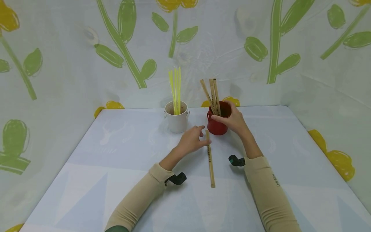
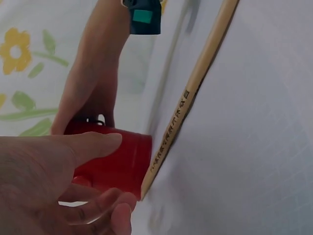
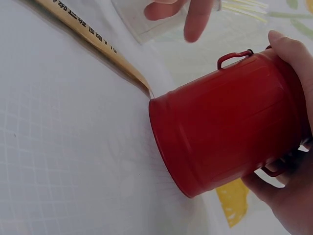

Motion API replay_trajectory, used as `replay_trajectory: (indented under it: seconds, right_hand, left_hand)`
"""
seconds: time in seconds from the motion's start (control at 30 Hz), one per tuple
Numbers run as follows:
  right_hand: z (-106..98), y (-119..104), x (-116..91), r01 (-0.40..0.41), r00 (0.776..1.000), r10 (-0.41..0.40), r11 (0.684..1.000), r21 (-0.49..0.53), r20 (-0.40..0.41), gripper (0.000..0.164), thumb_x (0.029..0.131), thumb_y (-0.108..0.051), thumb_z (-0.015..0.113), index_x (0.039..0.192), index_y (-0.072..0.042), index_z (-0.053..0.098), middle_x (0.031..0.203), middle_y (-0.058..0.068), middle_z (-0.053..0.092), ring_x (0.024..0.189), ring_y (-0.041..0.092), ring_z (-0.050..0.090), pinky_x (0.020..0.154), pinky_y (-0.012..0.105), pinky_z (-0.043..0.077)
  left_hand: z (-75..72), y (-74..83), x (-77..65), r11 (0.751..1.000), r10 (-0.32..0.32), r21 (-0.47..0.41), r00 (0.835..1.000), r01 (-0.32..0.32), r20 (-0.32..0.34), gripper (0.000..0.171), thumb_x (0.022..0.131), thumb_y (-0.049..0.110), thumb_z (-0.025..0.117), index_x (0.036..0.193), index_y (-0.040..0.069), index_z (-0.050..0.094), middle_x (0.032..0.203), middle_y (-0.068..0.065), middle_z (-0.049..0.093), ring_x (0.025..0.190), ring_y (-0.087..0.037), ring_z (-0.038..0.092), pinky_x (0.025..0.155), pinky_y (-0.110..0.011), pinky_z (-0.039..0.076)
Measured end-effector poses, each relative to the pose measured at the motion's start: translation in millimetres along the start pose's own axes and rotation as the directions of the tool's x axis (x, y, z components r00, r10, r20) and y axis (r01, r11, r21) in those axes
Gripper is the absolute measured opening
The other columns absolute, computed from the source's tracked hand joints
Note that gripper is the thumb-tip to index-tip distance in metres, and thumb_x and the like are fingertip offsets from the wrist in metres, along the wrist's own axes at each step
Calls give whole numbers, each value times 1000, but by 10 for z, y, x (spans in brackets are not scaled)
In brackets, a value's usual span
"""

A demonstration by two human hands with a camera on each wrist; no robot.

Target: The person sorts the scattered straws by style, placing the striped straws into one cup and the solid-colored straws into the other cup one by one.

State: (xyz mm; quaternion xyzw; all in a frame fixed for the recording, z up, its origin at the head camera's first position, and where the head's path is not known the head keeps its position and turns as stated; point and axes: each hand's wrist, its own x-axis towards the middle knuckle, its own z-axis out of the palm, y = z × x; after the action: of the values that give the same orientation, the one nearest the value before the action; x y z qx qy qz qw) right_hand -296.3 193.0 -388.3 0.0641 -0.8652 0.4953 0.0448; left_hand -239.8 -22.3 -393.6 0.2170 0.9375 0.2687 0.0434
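Note:
A small red metal pail (image 1: 216, 127) stands at the back of the table, several brown paper-wrapped sticks (image 1: 214, 96) upright inside it. My right hand (image 1: 232, 119) grips the pail by its rim, thumb at the front and fingers round the far side. Another paper-wrapped stick (image 1: 210, 161), with dark printed characters, lies lengthwise on the table, its far end close to the pail's base. My left hand (image 1: 192, 140) hovers at that far end. Its thumb and fingers (image 2: 93, 147) are spread apart, with nothing pinched between them in the left wrist view.
Left of the red pail stands a white pail (image 1: 176, 124) holding several thin yellow sticks (image 1: 175, 90). A pale table (image 1: 130, 190) extends in front. Behind and beside it hang sheets (image 1: 214, 45) printed with flowers and leaves.

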Motion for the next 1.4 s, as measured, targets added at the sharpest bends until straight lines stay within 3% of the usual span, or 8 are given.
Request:
replay_trajectory:
  seconds: [0.23,0.5,0.83,1.17,1.27,1.4]
  right_hand:
    - [-1,0,3,-7,1000,7,1000,-4,1,97,76,-56,77,151,-21,27,148,6,44,135,26,40,105,54,44]
    - [-1,2,-9,-3,1000,3,1000,-5,5,102,75,-58,77,153,-16,24,148,7,43,135,27,40,106,55,43]
    - [-12,-9,-7,-2,1000,2,1000,-3,-1,102,74,-58,78,152,-17,26,147,6,44,135,26,41,106,54,44]
    - [-12,-15,7,-10,1000,10,1000,-5,9,100,75,-57,78,152,-18,26,148,6,43,136,26,39,105,55,44]
    - [-17,-9,1,-12,1000,12,1000,0,15,99,76,-55,78,152,-19,26,148,7,43,136,27,39,106,55,44]
    - [-20,-6,-3,-17,1000,17,1000,8,17,99,75,-56,78,151,-19,26,148,6,43,136,26,39,106,55,44]
  left_hand:
    - [58,37,-16,999,-38,27,998,37,46,72,85,43,75,141,6,50,107,-6,66,90,-18,62,73,-32,53]
    - [111,59,-19,997,-77,40,986,72,149,75,81,47,77,141,10,52,100,-4,64,82,-15,57,67,-26,48]
    - [154,90,-40,998,-59,29,981,54,183,52,80,45,79,113,9,62,79,-1,58,67,-13,50,53,-23,39]
    - [154,110,-48,994,-96,66,972,83,216,65,77,41,83,127,7,59,80,-1,58,67,-12,50,53,-23,39]
    - [132,99,-51,995,-101,33,966,96,237,62,77,38,84,124,6,59,81,-1,58,62,-12,54,51,-22,42]
    - [96,75,-53,989,-124,-43,951,142,284,71,77,30,85,135,4,54,82,-3,60,55,-14,60,49,-22,49]
